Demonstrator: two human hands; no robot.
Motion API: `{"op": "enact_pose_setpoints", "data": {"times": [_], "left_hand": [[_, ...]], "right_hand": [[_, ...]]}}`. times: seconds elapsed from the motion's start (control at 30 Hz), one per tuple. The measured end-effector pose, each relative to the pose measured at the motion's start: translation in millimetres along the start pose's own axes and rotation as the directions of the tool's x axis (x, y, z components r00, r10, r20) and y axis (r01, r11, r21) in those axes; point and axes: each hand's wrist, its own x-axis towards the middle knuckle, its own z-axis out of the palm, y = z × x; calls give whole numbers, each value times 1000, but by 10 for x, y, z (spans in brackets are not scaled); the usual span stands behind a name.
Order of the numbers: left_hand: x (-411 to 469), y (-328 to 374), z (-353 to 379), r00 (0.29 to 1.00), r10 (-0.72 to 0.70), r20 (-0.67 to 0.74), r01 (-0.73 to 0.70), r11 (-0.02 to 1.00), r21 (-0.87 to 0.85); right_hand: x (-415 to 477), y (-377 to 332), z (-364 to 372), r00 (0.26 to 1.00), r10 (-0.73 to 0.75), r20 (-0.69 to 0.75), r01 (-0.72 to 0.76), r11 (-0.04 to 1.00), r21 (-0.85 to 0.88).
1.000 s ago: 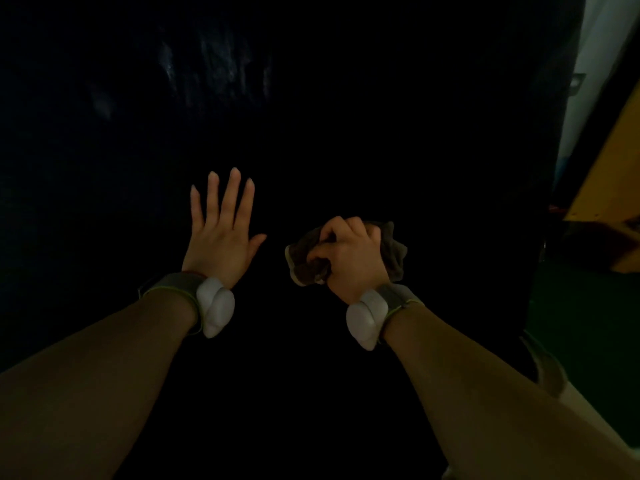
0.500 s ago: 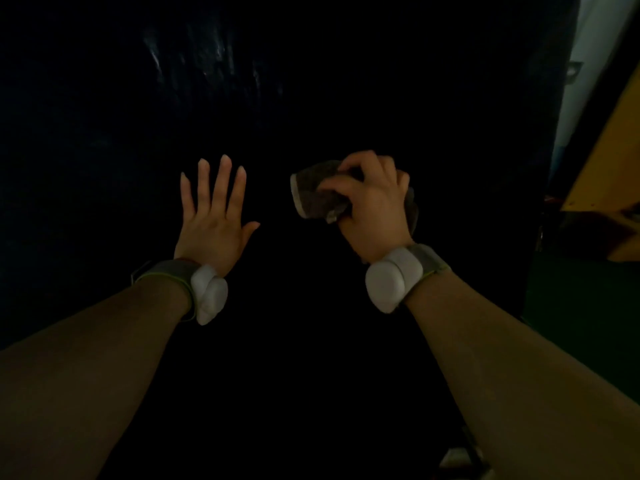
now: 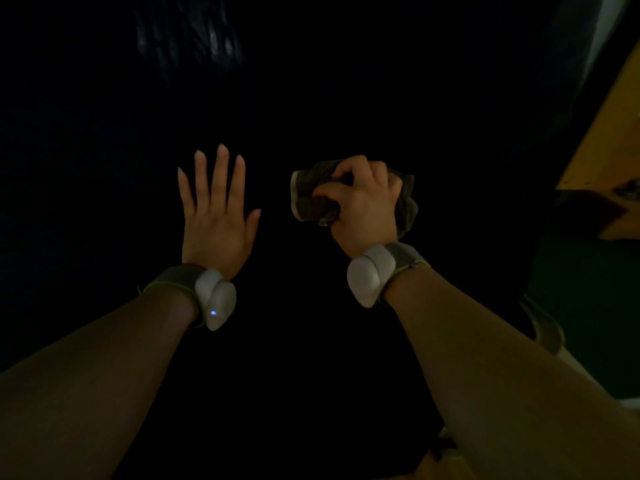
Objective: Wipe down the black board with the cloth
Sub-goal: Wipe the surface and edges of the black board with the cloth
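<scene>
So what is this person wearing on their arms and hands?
Both forearms are bare, with no sleeves, and the left hand and right hand wear no gloves. Each wrist carries a grey fabric band edged in yellow-green, holding a rounded white plastic pod. The left pod shows a small blue light.
</scene>
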Motion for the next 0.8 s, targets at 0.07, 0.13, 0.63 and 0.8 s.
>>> {"op": "enact_pose_setpoints", "data": {"times": [0.07,0.13,0.63,0.8], "left_hand": [[-74,37,31,1000,-16,-6,16,1000,-25],[-142,38,65,1000,-17,-6,17,999,-31],[-600,98,386,997,6,72,-6,1000,1],[-588,60,423,998,7,66,-7,1000,8]], "right_hand": [[-107,8,89,1000,-9,19,9,1000,1],[-237,0,177,999,-8,40,7,1000,26],[-881,133,601,989,-75,130,66,995,73],[-794,119,421,951,-49,305,29,997,70]]}}
